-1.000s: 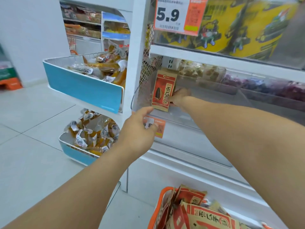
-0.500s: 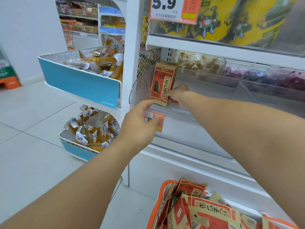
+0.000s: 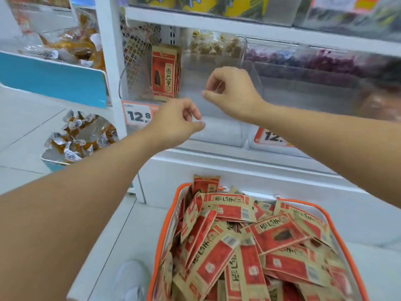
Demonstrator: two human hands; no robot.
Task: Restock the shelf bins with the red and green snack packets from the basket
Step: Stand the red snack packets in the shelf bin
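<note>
Standing upright in clear bin [image 3: 217, 131], one red packet [image 3: 164, 76], two empty hands

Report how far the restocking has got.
Done: a few red packets stand upright at the left end of the clear bin. In hand: nothing; the left hand and right hand are loosely curled and empty before the bin. Left: nearly everything; the basket is heaped with packets.
</note>
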